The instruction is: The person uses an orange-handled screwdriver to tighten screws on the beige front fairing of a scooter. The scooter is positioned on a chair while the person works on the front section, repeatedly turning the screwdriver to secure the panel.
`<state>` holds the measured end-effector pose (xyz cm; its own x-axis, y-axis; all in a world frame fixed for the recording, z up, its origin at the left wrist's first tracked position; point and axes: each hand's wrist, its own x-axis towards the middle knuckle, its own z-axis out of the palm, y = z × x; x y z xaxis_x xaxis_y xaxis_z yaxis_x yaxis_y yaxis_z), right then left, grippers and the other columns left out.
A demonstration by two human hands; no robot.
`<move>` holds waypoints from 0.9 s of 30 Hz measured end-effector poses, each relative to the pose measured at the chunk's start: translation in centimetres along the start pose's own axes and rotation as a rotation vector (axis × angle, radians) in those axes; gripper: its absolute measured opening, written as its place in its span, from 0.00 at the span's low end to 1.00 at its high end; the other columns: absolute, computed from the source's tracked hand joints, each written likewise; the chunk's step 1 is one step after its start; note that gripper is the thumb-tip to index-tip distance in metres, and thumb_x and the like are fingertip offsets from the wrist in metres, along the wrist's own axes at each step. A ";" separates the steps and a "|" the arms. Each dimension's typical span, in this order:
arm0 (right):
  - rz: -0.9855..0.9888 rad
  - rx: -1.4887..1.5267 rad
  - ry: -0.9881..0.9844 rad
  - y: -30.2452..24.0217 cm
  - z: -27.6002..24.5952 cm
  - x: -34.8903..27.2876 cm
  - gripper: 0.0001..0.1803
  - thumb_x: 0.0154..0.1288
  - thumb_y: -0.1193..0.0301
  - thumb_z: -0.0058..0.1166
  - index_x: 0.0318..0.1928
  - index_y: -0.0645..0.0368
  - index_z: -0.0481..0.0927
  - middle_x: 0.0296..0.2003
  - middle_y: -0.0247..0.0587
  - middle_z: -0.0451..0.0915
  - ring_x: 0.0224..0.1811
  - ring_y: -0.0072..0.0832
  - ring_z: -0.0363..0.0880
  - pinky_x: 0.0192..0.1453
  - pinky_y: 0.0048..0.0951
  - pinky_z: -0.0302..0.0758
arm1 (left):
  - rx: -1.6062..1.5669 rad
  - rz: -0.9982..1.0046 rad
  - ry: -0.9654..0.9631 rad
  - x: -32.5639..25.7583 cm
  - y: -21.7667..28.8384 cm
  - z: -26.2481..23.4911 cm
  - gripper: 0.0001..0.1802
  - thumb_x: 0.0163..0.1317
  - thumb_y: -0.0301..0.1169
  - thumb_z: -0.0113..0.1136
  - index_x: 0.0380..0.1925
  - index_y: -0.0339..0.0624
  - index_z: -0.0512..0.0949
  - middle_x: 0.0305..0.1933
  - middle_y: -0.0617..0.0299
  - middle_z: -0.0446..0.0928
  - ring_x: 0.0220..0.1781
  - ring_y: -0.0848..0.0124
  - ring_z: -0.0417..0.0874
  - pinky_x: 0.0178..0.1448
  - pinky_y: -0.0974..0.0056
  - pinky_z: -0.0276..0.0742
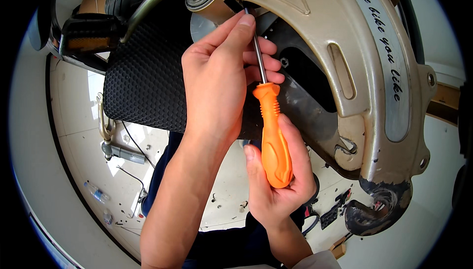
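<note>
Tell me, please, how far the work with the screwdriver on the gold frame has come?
Done: small dark parts already lie on the floor. In hand: the right hand grips the orange screwdriver, and the left hand steadies its shaft with the tip up at the gold frame. Left: the fastener itself is hidden, so I cannot tell how loose it is.
</note>
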<state>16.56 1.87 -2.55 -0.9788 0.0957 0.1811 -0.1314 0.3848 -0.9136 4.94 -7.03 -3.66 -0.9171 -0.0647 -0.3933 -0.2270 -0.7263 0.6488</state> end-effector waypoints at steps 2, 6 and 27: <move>-0.037 -0.012 0.030 0.1 0.3 0.2 0.29 0.56 0.84 0.61 0.59 0.73 0.69 0.46 0.51 0.76 0.42 0.28 0.77 0.45 0.24 0.75 | 0.003 0.000 -0.008 0.1 -0.2 -0.1 0.17 0.67 0.33 0.53 0.49 0.30 0.76 0.28 0.55 0.78 0.25 0.70 0.80 0.30 0.65 0.82; 0.125 0.043 0.059 -0.1 0.5 -0.2 0.28 0.56 0.83 0.62 0.58 0.71 0.69 0.39 0.47 0.77 0.32 0.24 0.77 0.37 0.22 0.74 | 0.004 -0.006 -0.021 0.0 -0.1 -0.2 0.15 0.68 0.32 0.52 0.46 0.31 0.77 0.28 0.56 0.78 0.25 0.70 0.80 0.31 0.65 0.82; -0.062 0.017 -0.023 -0.3 0.4 0.7 0.26 0.54 0.84 0.59 0.56 0.68 0.69 0.44 0.51 0.76 0.35 0.29 0.76 0.41 0.24 0.73 | 0.019 -0.064 0.026 -0.1 0.3 0.0 0.10 0.63 0.32 0.60 0.34 0.33 0.79 0.27 0.58 0.79 0.24 0.73 0.79 0.31 0.69 0.80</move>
<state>15.82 1.43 -2.34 -0.9719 0.0510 0.2297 -0.1947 0.3742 -0.9067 4.97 -7.27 -3.44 -0.8916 -0.0367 -0.4514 -0.2916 -0.7161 0.6342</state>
